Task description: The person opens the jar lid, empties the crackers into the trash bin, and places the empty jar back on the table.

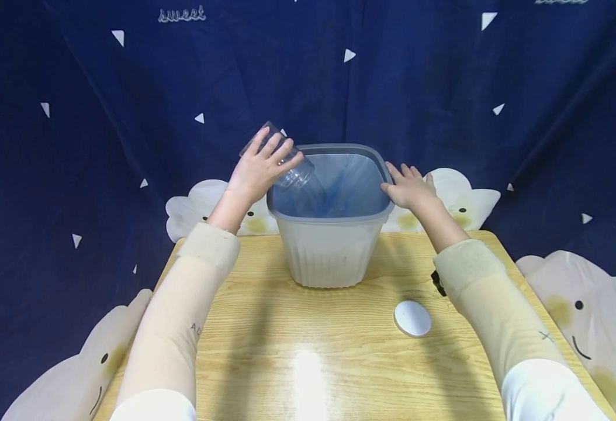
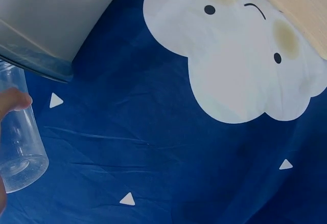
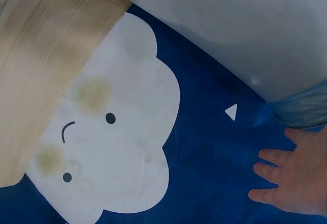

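My left hand [image 1: 260,169] grips a clear plastic jar [image 1: 301,169], fingers spread around its side. The jar is tilted, its threaded mouth pointing down over the opening of a white trash bin [image 1: 334,248]. In the left wrist view, the base of the jar [image 2: 23,168] faces away from the bin. The bin has a grey rim [image 1: 334,220] and a bluish liner bag [image 1: 352,181] inside. At the bin's right side, my right hand [image 1: 409,188] has its fingers extended and spread, with fingertips right at the rim. A round white lid [image 1: 412,318] lies on the table.
The bin stands toward the back of a wooden table [image 1: 297,327]. Behind and around it hangs a dark blue curtain [image 1: 297,70] with white triangles and smiling clouds. A small black object [image 1: 438,283] shows beside my right sleeve.
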`<action>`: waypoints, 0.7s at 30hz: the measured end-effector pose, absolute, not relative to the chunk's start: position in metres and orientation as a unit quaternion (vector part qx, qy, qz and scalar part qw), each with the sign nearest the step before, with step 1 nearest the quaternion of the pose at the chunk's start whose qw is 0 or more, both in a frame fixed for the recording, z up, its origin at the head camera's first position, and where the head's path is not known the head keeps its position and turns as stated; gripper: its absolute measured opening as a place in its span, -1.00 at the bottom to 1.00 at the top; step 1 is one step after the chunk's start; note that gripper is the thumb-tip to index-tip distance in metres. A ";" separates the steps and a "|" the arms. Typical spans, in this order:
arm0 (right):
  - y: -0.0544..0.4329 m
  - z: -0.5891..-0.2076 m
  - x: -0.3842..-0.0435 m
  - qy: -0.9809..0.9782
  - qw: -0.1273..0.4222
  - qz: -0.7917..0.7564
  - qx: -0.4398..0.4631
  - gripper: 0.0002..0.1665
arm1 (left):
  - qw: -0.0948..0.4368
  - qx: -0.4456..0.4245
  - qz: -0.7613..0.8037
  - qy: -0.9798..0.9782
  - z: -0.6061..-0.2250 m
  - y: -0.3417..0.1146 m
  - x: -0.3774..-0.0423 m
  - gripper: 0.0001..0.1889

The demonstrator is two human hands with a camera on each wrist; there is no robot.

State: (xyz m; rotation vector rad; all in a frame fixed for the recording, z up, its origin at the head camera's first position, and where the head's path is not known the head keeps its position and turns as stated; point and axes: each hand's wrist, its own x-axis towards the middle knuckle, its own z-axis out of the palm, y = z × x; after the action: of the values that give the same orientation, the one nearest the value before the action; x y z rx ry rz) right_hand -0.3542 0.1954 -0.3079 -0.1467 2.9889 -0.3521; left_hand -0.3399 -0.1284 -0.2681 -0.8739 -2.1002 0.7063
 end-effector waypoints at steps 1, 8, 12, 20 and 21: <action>0.195 -0.308 -0.354 0.990 0.065 -0.117 -0.049 -0.24 | 0.374 -0.340 0.269 -0.820 -0.269 -0.129 -0.340 -0.34; 0.196 -0.308 -0.355 0.989 0.065 -0.121 -0.049 -0.24 | 0.372 -0.316 0.233 -0.841 -0.271 -0.133 -0.340 -0.37; 0.195 -0.308 -0.355 0.990 0.063 -0.120 -0.050 -0.24 | 0.366 -0.295 0.213 -0.857 -0.271 -0.135 -0.338 -0.35; 0.196 -0.309 -0.355 0.989 0.065 -0.121 -0.050 -0.24 | 0.382 -0.267 0.139 -0.874 -0.274 -0.142 -0.333 -0.19; 0.196 -0.309 -0.355 0.989 0.065 -0.121 -0.050 -0.24 | 0.384 -0.262 0.130 -0.875 -0.274 -0.142 -0.333 -0.18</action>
State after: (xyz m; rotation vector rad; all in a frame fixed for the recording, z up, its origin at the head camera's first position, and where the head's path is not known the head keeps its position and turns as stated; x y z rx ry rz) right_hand -0.3546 0.1956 -0.3090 -0.1500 2.9849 -0.3655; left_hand -0.3329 -0.1425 -0.2744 -0.6687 -2.2309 0.3321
